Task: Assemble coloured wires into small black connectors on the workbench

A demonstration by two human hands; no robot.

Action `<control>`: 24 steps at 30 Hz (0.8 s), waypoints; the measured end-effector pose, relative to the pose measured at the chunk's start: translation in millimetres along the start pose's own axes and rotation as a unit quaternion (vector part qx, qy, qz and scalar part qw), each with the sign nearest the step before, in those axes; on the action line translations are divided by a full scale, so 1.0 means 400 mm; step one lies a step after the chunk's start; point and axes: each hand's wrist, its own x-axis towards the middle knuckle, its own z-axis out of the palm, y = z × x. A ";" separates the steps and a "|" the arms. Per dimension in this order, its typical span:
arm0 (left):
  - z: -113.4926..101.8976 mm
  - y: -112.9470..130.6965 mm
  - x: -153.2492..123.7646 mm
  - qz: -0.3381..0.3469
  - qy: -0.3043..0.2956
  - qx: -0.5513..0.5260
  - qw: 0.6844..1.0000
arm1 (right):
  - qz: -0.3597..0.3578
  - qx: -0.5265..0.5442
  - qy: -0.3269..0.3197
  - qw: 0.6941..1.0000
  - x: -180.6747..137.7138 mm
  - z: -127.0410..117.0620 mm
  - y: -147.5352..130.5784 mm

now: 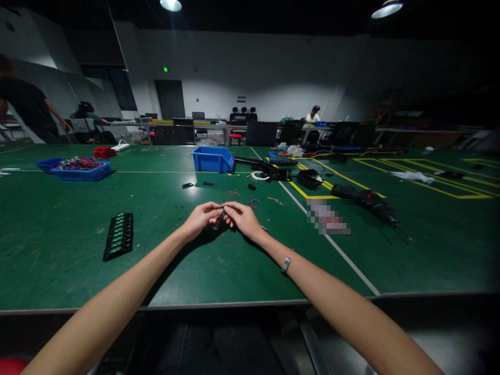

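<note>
My left hand (202,219) and my right hand (241,219) meet over the middle of the green table. Both are closed, fingertips pinched together around a small dark green piece (224,212). Most of that piece is hidden by the fingers, so its kind does not show. To the left of my hands lies a black tray-like strip (119,235) with a row of green circuit boards in it. Just beyond the fingers are a red wire (233,193), a red and blue wire (254,203) and two small black parts, one of them a flat bar (208,184).
A blue bin (213,159) stands beyond my hands. Farther left is a blue tray (80,172) heaped with coloured wires. On the right lie a black power tool (367,203), a pixelated flat item (327,216) and yellow tape lines. Several people are in the background.
</note>
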 end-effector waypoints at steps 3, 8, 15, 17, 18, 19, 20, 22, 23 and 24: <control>-0.002 -0.002 0.001 0.004 0.005 0.003 1.000 | 0.008 0.002 -0.002 1.000 -0.002 0.001 -0.007; -0.001 0.001 -0.001 0.008 0.006 0.010 1.000 | 0.007 0.012 -0.002 1.000 -0.001 0.001 -0.012; 0.003 0.005 -0.001 0.001 0.006 0.005 1.000 | 0.023 0.020 0.000 1.000 -0.002 0.003 -0.017; 0.001 0.001 0.001 -0.001 0.006 0.007 1.000 | 0.025 0.022 0.000 0.999 -0.001 0.003 -0.018; -0.001 -0.001 0.002 -0.001 0.007 0.009 1.000 | 0.026 0.023 0.001 0.999 -0.001 0.003 -0.017; -0.002 -0.004 0.003 -0.001 0.006 0.011 1.000 | 0.027 0.024 0.001 0.999 -0.001 0.002 -0.017; -0.003 -0.006 0.004 0.000 0.005 0.013 1.000 | 0.027 0.025 0.002 0.999 -0.001 0.002 -0.016; -0.005 -0.008 0.005 0.000 0.002 0.016 1.000 | 0.027 0.028 0.003 0.999 0.000 0.001 -0.012; -0.006 -0.009 0.005 0.000 0.001 0.017 1.000 | 0.027 0.029 0.003 0.999 0.000 0.001 -0.010; -0.006 -0.009 0.004 0.001 0.001 0.018 1.000 | 0.027 0.031 0.003 0.999 0.000 0.001 -0.008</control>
